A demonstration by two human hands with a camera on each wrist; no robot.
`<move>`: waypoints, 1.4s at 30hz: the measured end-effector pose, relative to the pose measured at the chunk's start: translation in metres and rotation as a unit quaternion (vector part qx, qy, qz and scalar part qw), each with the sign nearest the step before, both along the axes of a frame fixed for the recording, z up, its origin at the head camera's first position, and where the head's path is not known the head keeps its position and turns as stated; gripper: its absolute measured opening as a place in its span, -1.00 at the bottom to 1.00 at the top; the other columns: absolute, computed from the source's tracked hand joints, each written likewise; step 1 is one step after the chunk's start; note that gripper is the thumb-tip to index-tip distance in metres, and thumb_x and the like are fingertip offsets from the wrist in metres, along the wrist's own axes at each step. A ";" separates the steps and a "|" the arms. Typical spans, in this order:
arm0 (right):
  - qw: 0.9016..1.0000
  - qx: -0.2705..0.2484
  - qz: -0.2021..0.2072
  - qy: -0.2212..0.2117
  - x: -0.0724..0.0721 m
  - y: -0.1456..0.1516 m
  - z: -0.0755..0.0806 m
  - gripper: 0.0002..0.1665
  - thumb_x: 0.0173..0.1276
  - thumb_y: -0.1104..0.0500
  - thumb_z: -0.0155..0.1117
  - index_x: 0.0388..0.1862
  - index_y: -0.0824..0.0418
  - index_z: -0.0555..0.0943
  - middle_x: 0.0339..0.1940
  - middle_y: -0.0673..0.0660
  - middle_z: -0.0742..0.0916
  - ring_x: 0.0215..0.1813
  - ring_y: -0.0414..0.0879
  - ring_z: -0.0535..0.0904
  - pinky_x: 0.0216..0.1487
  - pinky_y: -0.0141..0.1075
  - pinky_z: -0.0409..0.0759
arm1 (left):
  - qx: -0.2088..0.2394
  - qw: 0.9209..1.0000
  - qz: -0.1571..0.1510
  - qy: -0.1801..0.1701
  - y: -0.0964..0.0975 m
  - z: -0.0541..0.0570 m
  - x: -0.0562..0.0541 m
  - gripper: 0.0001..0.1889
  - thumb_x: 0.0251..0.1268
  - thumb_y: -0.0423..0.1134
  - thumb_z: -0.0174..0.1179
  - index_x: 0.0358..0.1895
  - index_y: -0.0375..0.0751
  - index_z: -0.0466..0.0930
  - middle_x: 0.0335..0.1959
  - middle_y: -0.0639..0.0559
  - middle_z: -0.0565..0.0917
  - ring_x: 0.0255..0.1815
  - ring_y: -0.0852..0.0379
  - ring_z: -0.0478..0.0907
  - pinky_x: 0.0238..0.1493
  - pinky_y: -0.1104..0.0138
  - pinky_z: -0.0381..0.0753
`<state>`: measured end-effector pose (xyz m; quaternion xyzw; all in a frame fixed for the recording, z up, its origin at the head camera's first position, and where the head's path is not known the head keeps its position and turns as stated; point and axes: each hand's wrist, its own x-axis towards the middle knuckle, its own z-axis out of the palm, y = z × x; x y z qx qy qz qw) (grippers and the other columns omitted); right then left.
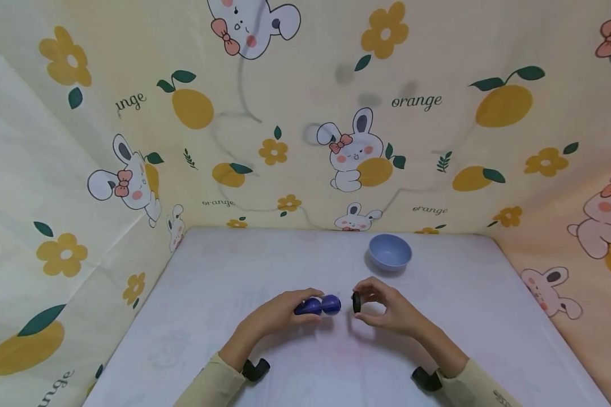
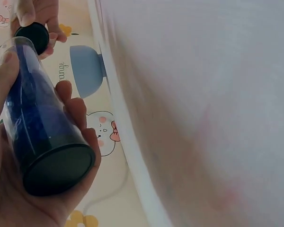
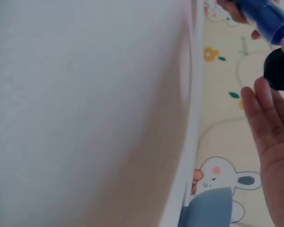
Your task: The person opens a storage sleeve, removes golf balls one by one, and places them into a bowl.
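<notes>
A clear plastic tube (image 1: pixel 322 306) with blue balls inside lies across the fingers of my left hand (image 1: pixel 275 312), which grips it near one end above the table. In the left wrist view, the tube's black base (image 2: pixel 59 169) faces the camera and its other end has no cover. My right hand (image 1: pixel 398 310) pinches a round black lid (image 1: pixel 356 302) by its edge, thumb below and fingers above. A small gap separates the lid from the tube's uncovered end. In the right wrist view, the lid's flat dark face (image 3: pixel 278 70) shows below the tube.
A blue bowl (image 1: pixel 390 252) stands on the white-covered table (image 1: pixel 265 254) toward the back, beyond my right hand. Cloth walls (image 1: pixel 295 102) printed with rabbits and oranges rise behind the table and at its sides. Black wrist straps (image 1: pixel 256 369) sit at both sleeves.
</notes>
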<state>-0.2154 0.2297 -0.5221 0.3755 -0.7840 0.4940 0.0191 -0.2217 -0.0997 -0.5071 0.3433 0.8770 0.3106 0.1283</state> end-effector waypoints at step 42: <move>0.971 0.194 0.052 -0.132 0.023 0.006 0.004 -0.43 0.31 -0.10 0.65 0.26 -0.10 0.67 0.19 -0.19 0.72 0.29 -0.17 0.59 0.43 -0.21 0.49 | -0.006 0.998 0.053 0.026 -0.003 0.002 -0.006 -0.42 0.49 0.28 0.29 0.44 0.19 0.49 0.26 0.02 0.71 0.10 0.12 0.66 0.13 0.10 0.67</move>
